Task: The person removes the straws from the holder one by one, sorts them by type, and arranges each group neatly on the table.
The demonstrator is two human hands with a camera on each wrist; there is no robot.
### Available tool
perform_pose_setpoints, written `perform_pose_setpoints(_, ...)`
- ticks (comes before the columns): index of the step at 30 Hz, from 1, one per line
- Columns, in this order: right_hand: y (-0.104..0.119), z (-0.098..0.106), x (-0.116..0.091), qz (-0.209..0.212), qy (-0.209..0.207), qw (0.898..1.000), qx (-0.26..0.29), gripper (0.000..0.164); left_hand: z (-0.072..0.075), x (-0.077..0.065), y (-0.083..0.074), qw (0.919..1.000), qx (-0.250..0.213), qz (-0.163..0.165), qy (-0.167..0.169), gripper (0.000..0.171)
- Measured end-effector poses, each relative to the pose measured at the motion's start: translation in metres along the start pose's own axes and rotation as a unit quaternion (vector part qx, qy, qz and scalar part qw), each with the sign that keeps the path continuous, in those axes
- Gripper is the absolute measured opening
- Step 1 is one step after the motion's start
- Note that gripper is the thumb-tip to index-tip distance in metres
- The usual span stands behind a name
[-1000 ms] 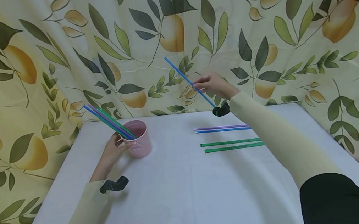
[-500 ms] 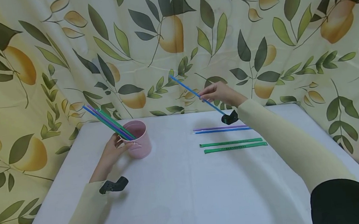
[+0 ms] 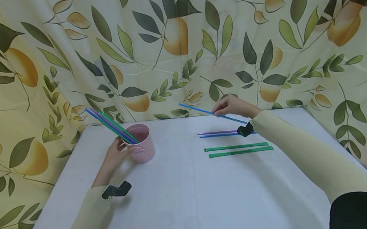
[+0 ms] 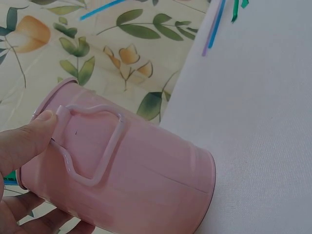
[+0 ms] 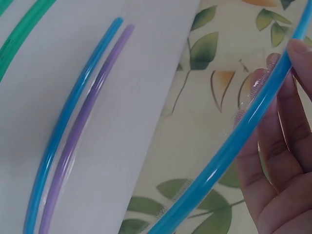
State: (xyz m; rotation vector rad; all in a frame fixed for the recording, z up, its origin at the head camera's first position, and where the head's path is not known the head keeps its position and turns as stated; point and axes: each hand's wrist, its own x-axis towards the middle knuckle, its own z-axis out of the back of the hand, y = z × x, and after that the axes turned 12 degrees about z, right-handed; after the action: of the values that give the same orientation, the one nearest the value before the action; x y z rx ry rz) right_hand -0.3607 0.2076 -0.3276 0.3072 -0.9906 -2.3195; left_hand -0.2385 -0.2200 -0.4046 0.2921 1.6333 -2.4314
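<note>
My left hand [image 3: 113, 160] grips a pink metal cup [image 3: 144, 152] on the table's left side, thumb by its wire handle [image 4: 114, 146] and fingers round the far wall. Several straws [image 3: 109, 124], blue, purple and green, lean out of the cup to the left. In my right hand [image 3: 233, 106] a blue straw [image 3: 196, 108] is pinched near its middle, raised above the back of the table and slanting down to the right. The right wrist view shows a clear wrapper [image 5: 253, 92] along this straw [image 5: 214, 168], with thumb and fingers on it.
On the white table [image 3: 177, 195], a purple straw [image 3: 218, 132] and a blue straw [image 3: 218, 135] lie side by side below my right hand. Nearer are two green wrapped straws [image 3: 235, 147]. A fruit-patterned curtain [image 3: 157, 76] hangs behind the table's back edge.
My right hand has moved down and to the right with the blue straw, which has tipped from steep to nearly level. The left hand and cup have stayed in place.
</note>
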Motion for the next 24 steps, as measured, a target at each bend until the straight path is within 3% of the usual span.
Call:
perform_pose_setpoints(13, -0.039, 0.010, -0.018, -0.002, 0.016, 0.997, -0.072, 0.020, 0.001, 0.002, 0.001, 0.9999, 0.008, 0.007, -0.007, 0.082)
perform_pose_setpoints(18, -0.057, 0.009, -0.016, -0.012, 0.015, 0.997, -0.079, 0.020, 0.002, 0.001, 0.001, 1.0000, 0.003, -0.002, -0.002, 0.082)
perform_pose_setpoints(24, -0.074, 0.007, -0.015, -0.003, 0.023, 0.997, -0.070, 0.014, 0.000, 0.002, 0.001, 0.9999, 0.003, 0.011, -0.002, 0.084)
